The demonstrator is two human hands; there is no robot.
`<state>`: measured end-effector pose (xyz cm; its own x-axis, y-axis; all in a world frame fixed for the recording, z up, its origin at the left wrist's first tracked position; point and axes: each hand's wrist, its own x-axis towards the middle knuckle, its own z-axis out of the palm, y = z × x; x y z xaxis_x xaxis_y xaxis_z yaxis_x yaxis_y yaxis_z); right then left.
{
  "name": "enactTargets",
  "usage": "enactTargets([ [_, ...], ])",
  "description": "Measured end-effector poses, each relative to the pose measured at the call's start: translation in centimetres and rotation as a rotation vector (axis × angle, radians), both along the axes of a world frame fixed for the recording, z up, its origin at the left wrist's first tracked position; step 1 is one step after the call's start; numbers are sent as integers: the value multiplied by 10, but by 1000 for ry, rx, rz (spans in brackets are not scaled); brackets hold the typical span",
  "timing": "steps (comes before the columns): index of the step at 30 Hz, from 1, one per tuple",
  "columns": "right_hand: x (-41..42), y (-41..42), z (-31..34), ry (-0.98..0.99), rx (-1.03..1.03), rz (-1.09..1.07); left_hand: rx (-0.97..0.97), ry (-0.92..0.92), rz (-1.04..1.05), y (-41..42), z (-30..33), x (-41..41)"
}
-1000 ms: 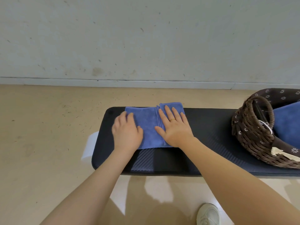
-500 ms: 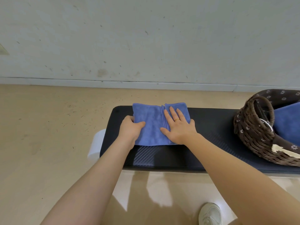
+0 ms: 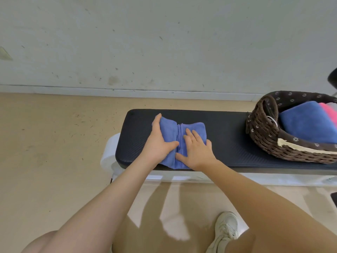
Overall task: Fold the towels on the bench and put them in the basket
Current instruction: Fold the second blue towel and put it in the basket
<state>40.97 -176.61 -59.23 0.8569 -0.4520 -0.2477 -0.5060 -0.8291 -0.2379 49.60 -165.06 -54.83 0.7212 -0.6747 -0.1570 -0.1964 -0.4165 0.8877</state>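
A blue towel lies folded on the left part of the black bench. My left hand grips the towel's left side, thumb on top and fingers under the lifted edge. My right hand lies flat on the towel's right half with its fingers straight, pressing it down. A brown wicker basket with a dark flowered lining stands at the bench's right end. It holds a folded blue towel and a pink towel.
The bench stands on a white frame over a beige floor, with a pale wall behind. My white shoe is on the floor below the bench. A dark object shows at the right edge.
My left hand went from lying flat on the towel to gripping its left side and lifting it toward the middle. The right hand stayed pressed on the right half.
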Motion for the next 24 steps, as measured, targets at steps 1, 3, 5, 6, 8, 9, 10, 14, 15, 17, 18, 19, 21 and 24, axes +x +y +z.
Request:
enactTargets([
  [1,1,-5,1,-41,90,-14,18,-14,-20,-6,2,-3],
  [3,0,-20,5,-121,441,-104,40,-27,-57,-19,4,-8],
  [5,-4,-34,14,-253,935,-279,47,10,-101,-33,2,-15],
  [6,-6,-39,19,-314,1109,-383,59,37,-113,-39,-1,-18],
  [8,-9,-45,22,-421,1203,-469,82,66,-100,-49,-6,-20],
  [9,-9,-44,22,-461,1187,-465,85,73,-82,-53,-8,-20],
  [10,-8,-44,19,-493,1152,-453,79,77,-67,-58,-9,-21],
  [14,-8,-34,11,-545,1062,-468,29,180,-54,-67,-7,-33],
  [15,-7,-34,12,-566,1026,-489,25,230,-46,-68,-6,-36],
  [17,-6,-36,11,-579,887,-508,67,194,-66,-68,-8,-36],
  [18,-7,-38,9,-542,772,-484,122,93,-104,-67,-12,-34],
  [19,-9,-40,7,-479,641,-436,169,-20,-138,-66,-15,-32],
  [21,-17,-43,1,-335,395,-255,219,-208,-198,-64,-21,-32],
  [24,-32,-47,-8,-135,182,-98,345,-403,-281,-61,-32,-35],
])
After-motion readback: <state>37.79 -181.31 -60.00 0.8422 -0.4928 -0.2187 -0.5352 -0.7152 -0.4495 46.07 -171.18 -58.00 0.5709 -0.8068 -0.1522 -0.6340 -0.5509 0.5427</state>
